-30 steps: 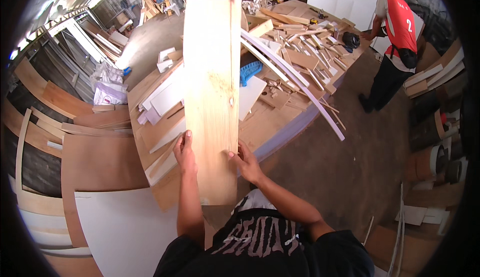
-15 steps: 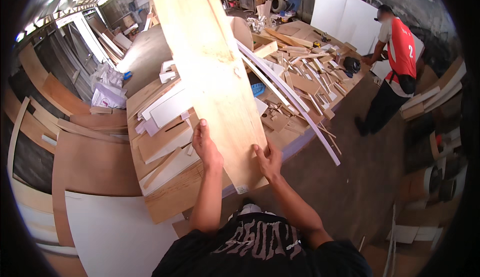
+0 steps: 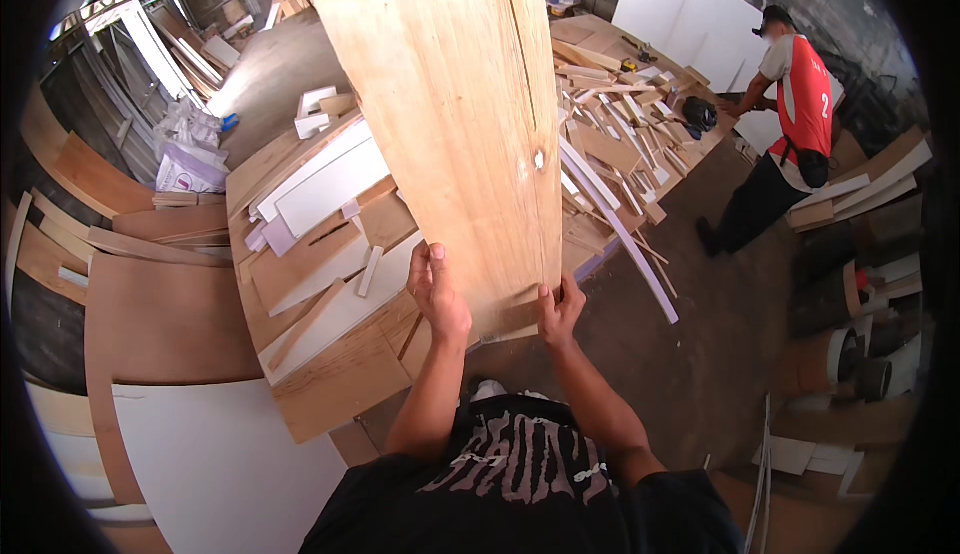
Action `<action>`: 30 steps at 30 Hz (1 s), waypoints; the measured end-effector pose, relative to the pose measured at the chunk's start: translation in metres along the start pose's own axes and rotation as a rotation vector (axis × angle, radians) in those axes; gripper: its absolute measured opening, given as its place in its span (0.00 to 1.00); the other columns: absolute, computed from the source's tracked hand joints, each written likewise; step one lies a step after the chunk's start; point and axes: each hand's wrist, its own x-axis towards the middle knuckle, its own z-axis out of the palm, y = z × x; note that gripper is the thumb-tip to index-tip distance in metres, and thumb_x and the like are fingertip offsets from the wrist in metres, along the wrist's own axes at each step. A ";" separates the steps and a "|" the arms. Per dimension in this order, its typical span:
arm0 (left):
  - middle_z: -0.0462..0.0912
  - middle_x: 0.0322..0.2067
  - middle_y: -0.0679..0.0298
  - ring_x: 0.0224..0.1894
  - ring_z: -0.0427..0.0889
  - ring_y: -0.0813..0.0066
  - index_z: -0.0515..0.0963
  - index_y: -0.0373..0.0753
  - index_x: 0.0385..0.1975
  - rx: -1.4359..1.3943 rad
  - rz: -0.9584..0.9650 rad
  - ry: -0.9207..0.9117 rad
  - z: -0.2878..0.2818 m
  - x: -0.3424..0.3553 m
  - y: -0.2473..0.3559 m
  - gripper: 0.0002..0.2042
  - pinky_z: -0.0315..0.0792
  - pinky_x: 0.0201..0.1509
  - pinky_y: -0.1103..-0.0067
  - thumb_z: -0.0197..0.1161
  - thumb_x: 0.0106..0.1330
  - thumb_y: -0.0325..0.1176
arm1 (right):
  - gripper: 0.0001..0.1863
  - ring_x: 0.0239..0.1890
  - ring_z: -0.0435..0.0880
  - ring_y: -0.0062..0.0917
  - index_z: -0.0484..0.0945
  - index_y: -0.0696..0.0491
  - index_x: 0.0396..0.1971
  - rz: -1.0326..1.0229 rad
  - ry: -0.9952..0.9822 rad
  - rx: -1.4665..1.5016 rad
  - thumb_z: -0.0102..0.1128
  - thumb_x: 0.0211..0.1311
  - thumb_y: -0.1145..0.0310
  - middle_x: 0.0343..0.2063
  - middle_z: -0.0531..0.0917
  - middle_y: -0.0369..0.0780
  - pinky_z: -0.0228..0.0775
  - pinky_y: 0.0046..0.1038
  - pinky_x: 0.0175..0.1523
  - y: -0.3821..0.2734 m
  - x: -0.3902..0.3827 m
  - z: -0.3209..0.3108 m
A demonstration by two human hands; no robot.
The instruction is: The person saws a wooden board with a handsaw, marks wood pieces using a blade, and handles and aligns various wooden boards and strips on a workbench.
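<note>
Your left hand and right hand are clamped on opposite long edges of a pale, knotted, rectangular wooden board, near its lower end; most of its length extends beyond your grip, between 11 and 12 o'clock.

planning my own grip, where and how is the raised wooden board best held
Likely by both long edges at the near end, one hand from each side: the wooden board is wide and flat, with the left hand and right hand there.
</note>
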 end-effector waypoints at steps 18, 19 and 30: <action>0.83 0.44 0.69 0.48 0.75 0.81 0.81 0.35 0.44 0.084 -0.128 0.142 -0.018 0.030 -0.060 0.15 0.65 0.60 0.79 0.68 0.73 0.42 | 0.23 0.23 0.68 0.14 0.83 0.58 0.54 0.216 -0.114 -0.105 0.66 0.67 0.58 0.21 0.77 0.33 0.62 0.24 0.29 0.037 0.032 0.024; 0.83 0.44 0.69 0.48 0.75 0.82 0.81 0.35 0.43 0.106 -0.137 0.095 -0.016 0.032 -0.060 0.15 0.65 0.59 0.79 0.67 0.73 0.43 | 0.23 0.23 0.68 0.14 0.83 0.58 0.54 0.213 -0.121 -0.093 0.66 0.67 0.58 0.21 0.77 0.33 0.62 0.24 0.29 0.043 0.035 0.023; 0.83 0.47 0.65 0.50 0.76 0.79 0.78 0.31 0.54 0.297 -0.040 0.028 0.008 0.027 -0.084 0.18 0.69 0.59 0.76 0.62 0.78 0.41 | 0.23 0.23 0.74 0.20 0.82 0.58 0.54 0.220 -0.293 0.136 0.62 0.69 0.56 0.21 0.79 0.40 0.67 0.26 0.31 0.061 0.084 0.011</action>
